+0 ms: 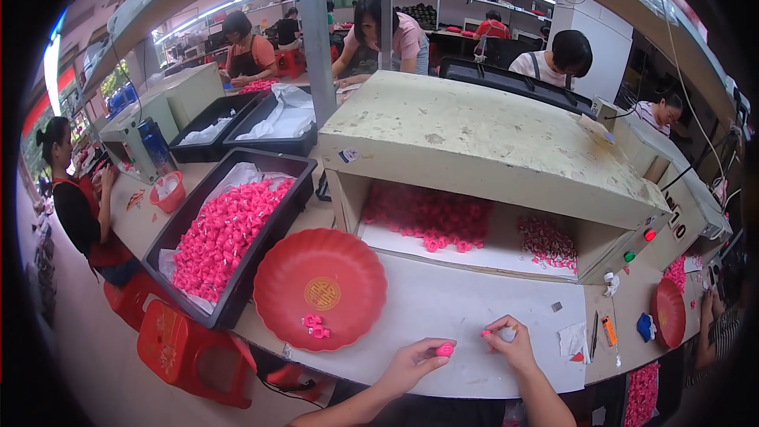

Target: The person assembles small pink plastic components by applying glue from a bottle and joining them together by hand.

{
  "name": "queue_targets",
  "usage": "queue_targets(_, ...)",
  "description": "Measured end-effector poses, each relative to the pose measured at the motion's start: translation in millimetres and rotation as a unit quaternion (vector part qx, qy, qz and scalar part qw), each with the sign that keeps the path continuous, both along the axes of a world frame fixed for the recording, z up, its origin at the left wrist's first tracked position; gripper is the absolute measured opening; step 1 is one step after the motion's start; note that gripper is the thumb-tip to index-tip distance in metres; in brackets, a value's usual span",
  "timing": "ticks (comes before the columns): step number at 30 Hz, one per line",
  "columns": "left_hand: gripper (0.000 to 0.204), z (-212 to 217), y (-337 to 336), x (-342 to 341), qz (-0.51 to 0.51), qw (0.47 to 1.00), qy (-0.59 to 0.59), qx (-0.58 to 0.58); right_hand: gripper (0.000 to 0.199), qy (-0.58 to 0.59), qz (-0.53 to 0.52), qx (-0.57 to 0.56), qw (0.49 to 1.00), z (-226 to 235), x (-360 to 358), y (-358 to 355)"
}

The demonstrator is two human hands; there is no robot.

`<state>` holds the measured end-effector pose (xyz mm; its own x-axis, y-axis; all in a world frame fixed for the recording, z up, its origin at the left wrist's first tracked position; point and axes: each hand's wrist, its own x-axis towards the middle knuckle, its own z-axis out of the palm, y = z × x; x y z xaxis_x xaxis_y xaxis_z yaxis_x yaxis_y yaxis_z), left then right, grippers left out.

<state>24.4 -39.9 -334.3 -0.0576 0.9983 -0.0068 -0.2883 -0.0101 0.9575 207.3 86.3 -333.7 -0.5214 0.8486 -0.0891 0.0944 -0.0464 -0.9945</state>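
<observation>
A: ok so what's each hand up to here?

B: left hand (417, 364) has a rounded pink piece (444, 349) pinched between thumb and fingers, right out at the tips. right hand (510, 342) is pinching a way smaller pink bit (486, 333). there's a gap between the two, and both hands are over the white sheet (443, 300).

A: why the fingertip grip tho?

B: my guess, it leaves most of each piece uncovered and facing the other hand. tiny stuff vanishes in a palm lol. pale sheet under the hands probably helps too, hot pink pops on it.

A: and the red dish (277, 285)?

B: just left of the left hand and a bit beyond it, with a few pink pieces (316, 326) near its closest edge. looks like a short-reach spot to me. farther left there's a black tray (233, 300) with a big pink pile (229, 229).

A: the cream box (474, 134)?

B: straight ahead of both hands, open side facing them. chunky heap (431, 217) beyond the left hand, small bits (548, 243) beyond the right. kinda matches what each one holds, so I'd bet that's deliberate. orange tool (609, 330) sits on the surface (624, 292) right of the right hand, can't tell exactly what it is.
</observation>
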Motion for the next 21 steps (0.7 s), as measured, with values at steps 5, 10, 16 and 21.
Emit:
queue_targets(5,0.027,7,3,-2,-0.006,0.998,-0.056,-0.005,0.013,0.057,-0.055,-0.060,0.995,12,-9,-17)
queue_targets(10,0.027,10,7,-9,0.016,0.999,-0.045,-0.003,0.011,0.154,-0.068,-0.115,0.979,18,-29,-20)
queue_targets(16,0.026,6,12,-12,0.001,0.997,-0.075,-0.019,0.010,0.155,-0.035,-0.149,0.976,19,-34,-22)
queue_targets(21,0.028,0,9,-6,0.009,0.999,-0.032,-0.009,0.013,0.139,-0.028,-0.136,0.980,15,-29,-30)
